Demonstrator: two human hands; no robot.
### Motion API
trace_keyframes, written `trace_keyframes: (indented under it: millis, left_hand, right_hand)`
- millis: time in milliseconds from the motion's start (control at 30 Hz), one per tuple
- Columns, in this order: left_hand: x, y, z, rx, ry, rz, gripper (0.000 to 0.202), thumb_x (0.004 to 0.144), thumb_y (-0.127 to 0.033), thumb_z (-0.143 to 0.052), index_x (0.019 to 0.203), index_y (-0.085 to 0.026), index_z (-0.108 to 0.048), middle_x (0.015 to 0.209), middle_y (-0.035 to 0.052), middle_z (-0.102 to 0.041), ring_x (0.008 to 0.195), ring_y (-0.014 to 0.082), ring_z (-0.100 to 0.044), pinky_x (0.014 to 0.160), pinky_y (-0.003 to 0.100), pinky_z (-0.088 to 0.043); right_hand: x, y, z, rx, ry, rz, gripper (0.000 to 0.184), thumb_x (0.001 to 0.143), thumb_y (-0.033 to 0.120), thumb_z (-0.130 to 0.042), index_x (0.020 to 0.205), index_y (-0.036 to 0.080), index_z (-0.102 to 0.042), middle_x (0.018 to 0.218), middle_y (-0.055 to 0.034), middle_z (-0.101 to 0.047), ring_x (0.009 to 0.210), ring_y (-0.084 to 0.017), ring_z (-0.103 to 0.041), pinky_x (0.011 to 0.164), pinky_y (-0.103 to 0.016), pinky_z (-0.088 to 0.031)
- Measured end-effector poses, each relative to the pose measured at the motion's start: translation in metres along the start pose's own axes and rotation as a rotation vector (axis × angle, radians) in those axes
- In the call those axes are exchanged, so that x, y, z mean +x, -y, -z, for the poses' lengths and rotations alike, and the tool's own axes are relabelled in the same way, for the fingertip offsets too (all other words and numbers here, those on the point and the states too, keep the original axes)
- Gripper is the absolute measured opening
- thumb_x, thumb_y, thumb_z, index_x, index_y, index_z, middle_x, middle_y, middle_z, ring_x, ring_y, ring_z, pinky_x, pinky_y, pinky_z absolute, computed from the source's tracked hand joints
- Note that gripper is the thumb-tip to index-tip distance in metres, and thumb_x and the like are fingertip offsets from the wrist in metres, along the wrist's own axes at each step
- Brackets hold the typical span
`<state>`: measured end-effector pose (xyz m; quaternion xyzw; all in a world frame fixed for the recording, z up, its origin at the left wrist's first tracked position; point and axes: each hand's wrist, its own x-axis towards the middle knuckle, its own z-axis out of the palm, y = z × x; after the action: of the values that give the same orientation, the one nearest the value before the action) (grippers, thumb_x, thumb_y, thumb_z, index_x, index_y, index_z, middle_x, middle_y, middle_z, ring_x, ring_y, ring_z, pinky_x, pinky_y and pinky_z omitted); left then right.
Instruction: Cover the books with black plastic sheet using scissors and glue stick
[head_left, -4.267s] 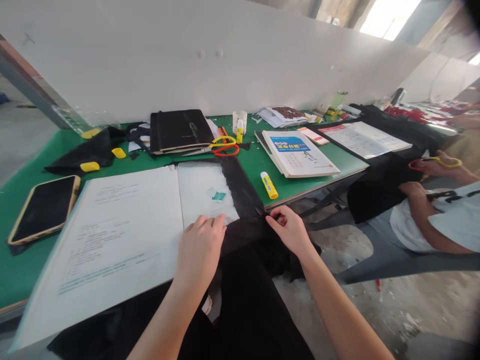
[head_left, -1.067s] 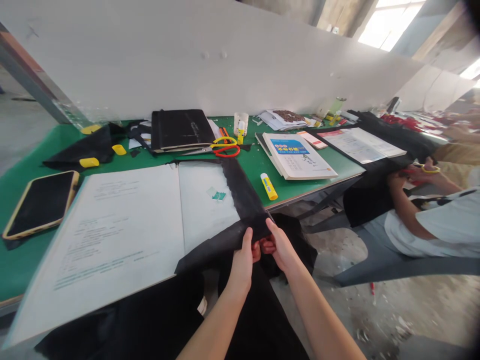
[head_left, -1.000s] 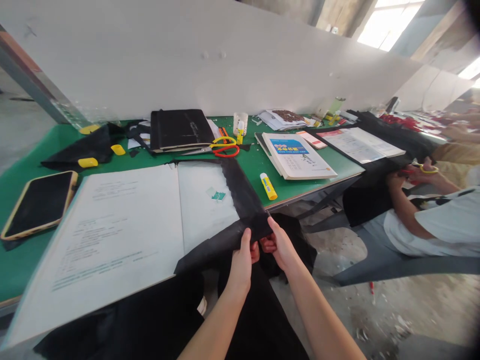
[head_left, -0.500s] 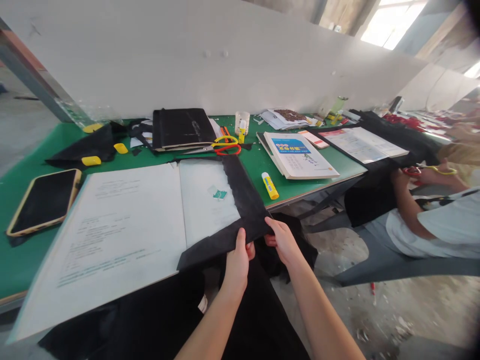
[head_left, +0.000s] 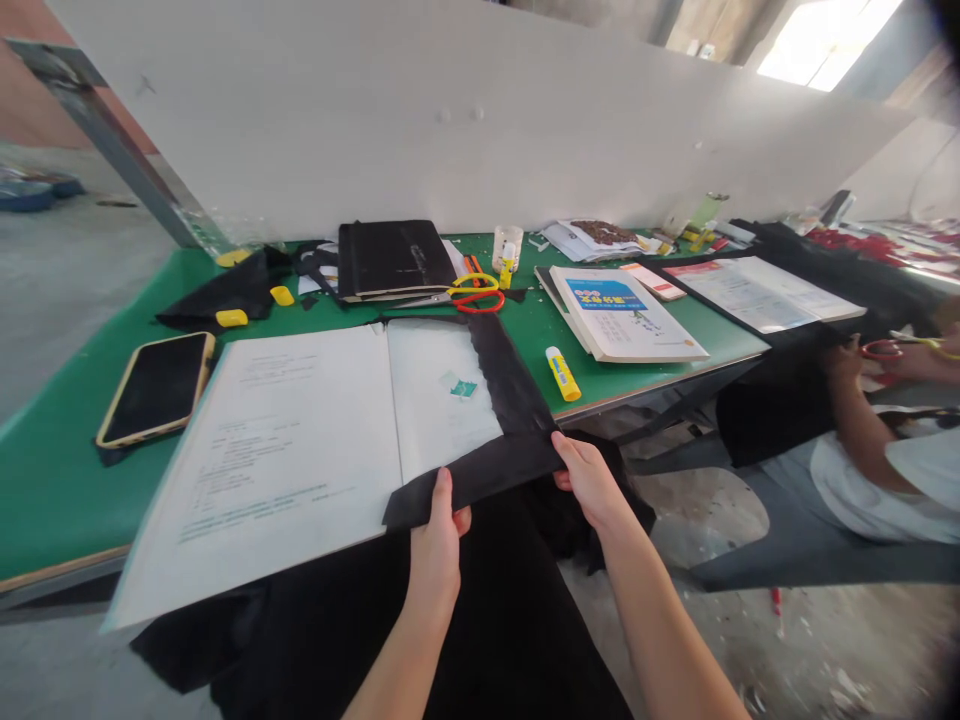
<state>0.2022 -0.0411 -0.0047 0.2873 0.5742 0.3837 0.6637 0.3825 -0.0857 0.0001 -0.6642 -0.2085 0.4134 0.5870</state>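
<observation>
An open book [head_left: 300, 440] lies across the table's front edge, its near side overhanging. Black fabric [head_left: 517, 390] is folded in over the right and near edges of its cover, with a ragged border along the pale inner side. My left hand [head_left: 436, 545] pinches the near folded strip, thumb on top and fingers underneath. At the near right corner, my right hand [head_left: 589, 480] grips the same black fabric between thumb and fingers. A yellow glue stick [head_left: 562, 374] lies on the table beyond my right hand.
On the green table [head_left: 67, 480] are a phone [head_left: 156, 390], scissors [head_left: 480, 292], a black-covered book [head_left: 394, 258], a white-and-blue book [head_left: 622, 312] and yellow caps [head_left: 232, 318]. A seated co-worker [head_left: 862, 470] holds red-and-yellow scissors at the right.
My left hand has slid left along the folded near strip. My right hand stays at the corner. The whole view has shifted, so the table things appear farther right.
</observation>
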Motion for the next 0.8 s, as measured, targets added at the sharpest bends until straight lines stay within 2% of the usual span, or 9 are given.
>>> trace_keyframes:
  millis: [100,233,333,400,433,500,600,700,800]
  left_hand:
    - [0.0,0.001,0.001,-0.02,0.002,0.003,0.056,0.073,-0.056,-0.064,0.044,-0.021,-0.03,0.046,-0.0053,-0.029,0.046,0.0078,-0.03,0.048,0.024,-0.031]
    - [0.002,0.003,0.001,-0.072,-0.029,0.05,0.046,0.071,-0.053,-0.067,0.051,-0.017,-0.045,0.052,-0.0021,-0.043,0.051,0.0097,-0.043,0.053,0.023,-0.039]
    - [0.003,0.006,0.002,-0.046,-0.001,0.058,0.042,0.07,-0.052,-0.068,0.056,-0.016,-0.052,0.055,-0.0004,-0.049,0.055,0.0113,-0.049,0.055,0.023,-0.042]
    - [0.0,0.009,0.0,0.014,0.136,0.022,0.044,0.071,-0.053,-0.067,0.053,-0.016,-0.05,0.051,-0.0019,-0.044,0.05,0.0096,-0.044,0.051,0.023,-0.039]
    - [-0.002,0.01,-0.002,0.048,0.232,-0.007,0.046,0.072,-0.052,-0.067,0.051,-0.016,-0.048,0.049,-0.0029,-0.041,0.047,0.0084,-0.041,0.049,0.022,-0.037]
    - [-0.007,0.011,-0.01,0.082,0.444,-0.058,0.045,0.073,-0.05,-0.067,0.052,-0.015,-0.049,0.049,-0.0036,-0.041,0.044,0.0069,-0.038,0.048,0.022,-0.036]
    - [-0.015,0.011,-0.025,0.014,0.632,-0.009,0.035,0.07,-0.046,-0.071,0.076,-0.012,-0.062,0.068,0.0014,-0.057,0.052,0.0094,-0.052,0.056,0.025,-0.044]
    - [-0.019,0.013,-0.036,-0.072,0.733,0.079,0.043,0.071,-0.043,-0.072,0.099,-0.012,-0.065,0.092,0.0093,-0.065,0.07,0.0158,-0.063,0.07,0.031,-0.05]
    - [-0.017,0.015,-0.04,-0.137,0.724,0.104,0.042,0.073,-0.042,-0.071,0.099,-0.009,-0.067,0.093,0.0126,-0.068,0.078,0.019,-0.066,0.078,0.034,-0.051]
  right_hand:
    - [0.0,0.0,-0.001,0.008,0.01,-0.015,0.048,0.066,0.061,-0.064,0.061,0.016,-0.051,0.05,0.0061,-0.036,0.043,-0.004,-0.023,0.042,-0.021,-0.014]
    - [-0.002,0.003,0.004,-0.1,-0.032,0.045,0.046,0.071,0.06,-0.061,0.059,0.017,-0.049,0.051,0.006,-0.035,0.044,-0.005,-0.025,0.043,-0.022,-0.018]
    - [-0.008,0.011,0.011,-0.389,-0.236,0.313,0.036,0.076,0.053,-0.06,0.072,0.017,-0.056,0.058,0.0026,-0.047,0.051,-0.01,-0.04,0.05,-0.024,-0.032]
    - [-0.013,0.02,0.013,-0.584,-0.398,0.557,0.034,0.079,0.046,-0.059,0.098,0.018,-0.058,0.075,-0.002,-0.059,0.063,-0.014,-0.05,0.061,-0.027,-0.042]
    - [-0.016,0.025,0.013,-0.671,-0.422,0.671,0.037,0.081,0.042,-0.058,0.109,0.018,-0.055,0.086,-0.0049,-0.062,0.072,-0.017,-0.054,0.068,-0.03,-0.045]
    - [-0.021,0.035,0.009,-0.85,-0.303,0.854,0.039,0.085,0.032,-0.051,0.122,0.02,-0.05,0.108,-0.0087,-0.062,0.095,-0.021,-0.057,0.085,-0.037,-0.045]
    - [-0.025,0.044,-0.002,-1.089,-0.014,0.94,0.042,0.087,0.02,-0.043,0.129,0.023,-0.048,0.123,-0.0074,-0.059,0.119,-0.022,-0.049,0.106,-0.046,-0.031]
    - [-0.024,0.044,-0.008,-1.2,0.077,0.926,0.044,0.087,0.013,-0.038,0.128,0.023,-0.05,0.121,-0.0065,-0.061,0.12,-0.021,-0.049,0.111,-0.052,-0.02]
    - [-0.024,0.042,-0.007,-1.198,0.068,0.94,0.042,0.088,0.013,-0.036,0.126,0.023,-0.051,0.123,-0.0064,-0.059,0.121,-0.021,-0.048,0.112,-0.052,-0.02]
